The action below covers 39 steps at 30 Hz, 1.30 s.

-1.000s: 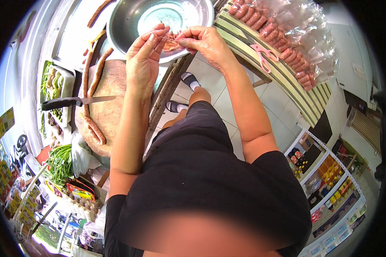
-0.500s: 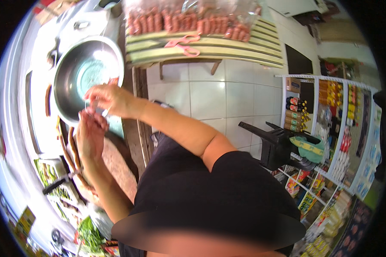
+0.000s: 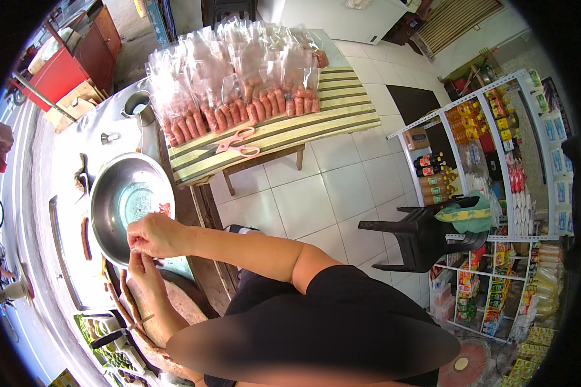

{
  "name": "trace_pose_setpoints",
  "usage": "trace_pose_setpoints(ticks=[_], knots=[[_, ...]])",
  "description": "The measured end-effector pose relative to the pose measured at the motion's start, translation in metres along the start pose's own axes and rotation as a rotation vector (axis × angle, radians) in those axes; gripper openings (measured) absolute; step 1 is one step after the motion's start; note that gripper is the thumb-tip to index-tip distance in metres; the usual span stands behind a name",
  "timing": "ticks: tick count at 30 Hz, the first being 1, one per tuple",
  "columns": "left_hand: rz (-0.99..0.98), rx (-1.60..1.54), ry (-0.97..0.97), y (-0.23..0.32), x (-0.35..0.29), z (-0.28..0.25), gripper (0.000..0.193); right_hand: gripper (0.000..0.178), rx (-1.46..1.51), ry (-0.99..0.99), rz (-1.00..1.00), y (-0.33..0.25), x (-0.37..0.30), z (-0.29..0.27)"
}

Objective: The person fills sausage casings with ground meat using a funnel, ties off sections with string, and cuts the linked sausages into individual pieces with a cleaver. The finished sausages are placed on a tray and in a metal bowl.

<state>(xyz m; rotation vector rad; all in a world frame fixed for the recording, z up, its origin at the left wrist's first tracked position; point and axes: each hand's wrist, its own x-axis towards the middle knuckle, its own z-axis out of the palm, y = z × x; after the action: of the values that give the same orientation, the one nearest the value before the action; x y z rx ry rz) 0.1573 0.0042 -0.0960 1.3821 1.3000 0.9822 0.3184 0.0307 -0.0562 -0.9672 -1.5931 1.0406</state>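
Both my hands meet over the near rim of a large steel basin [image 3: 98, 216]. My right hand [image 3: 156, 236] is closed in a pinch, its knuckles upward. Just below it, my left hand [image 3: 146, 276] has its fingertips pressed together. A small whitish bit shows between the two hands; my fingers hide most of what they hold. Inside the basin, some reddish ground meat [image 3: 165, 209] clings to the wall on the right. Pink-handled scissors [image 3: 239, 147] lie on a striped table, in front of clear bags of sausages [image 3: 239, 106].
A knife [image 3: 113, 337] lies by a round wooden board [image 3: 181, 302] near my left forearm. Green vegetables [image 3: 113, 358] fill a tray at the lower left. A small pot [image 3: 137, 106] stands beyond the basin. To the right are a black plastic stool [image 3: 413, 240] and stocked shelves [image 3: 471, 155].
The view has tilted, bringing more of the bagged sausages and the street into sight. My hands have come closer together; pink meat seen at my left fingers is now mostly hidden.
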Motion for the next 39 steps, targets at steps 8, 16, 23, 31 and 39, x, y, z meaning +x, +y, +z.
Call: trace_pose_setpoints(ticks=[8, 16, 23, 31, 39], knots=[[0.375, 0.014, 0.492, 0.005, 0.009, 0.007, 0.026, 0.008, 0.349, 0.2, 0.151, 0.018, 0.014, 0.025], [0.18, -0.016, 0.232, -0.003, 0.022, -0.002, 0.012, 0.014, 0.241, -0.108, 0.425, 0.053, 0.025, 0.009], [-0.294, -0.926, 0.131, 0.002, 0.028, -0.025, 0.02, 0.018, 0.072, -0.11, -0.161, 0.04, 0.031, 0.003], [0.111, -0.047, 0.464, 0.021, 0.01, 0.012, 0.044, 0.015, 0.078, -0.122, 0.158, 0.057, 0.04, 0.014], [0.081, -0.184, 0.233, -0.012, -0.031, -0.001, 0.044, 0.012, -0.033, -0.548, 0.1, 0.063, 0.028, 0.034]])
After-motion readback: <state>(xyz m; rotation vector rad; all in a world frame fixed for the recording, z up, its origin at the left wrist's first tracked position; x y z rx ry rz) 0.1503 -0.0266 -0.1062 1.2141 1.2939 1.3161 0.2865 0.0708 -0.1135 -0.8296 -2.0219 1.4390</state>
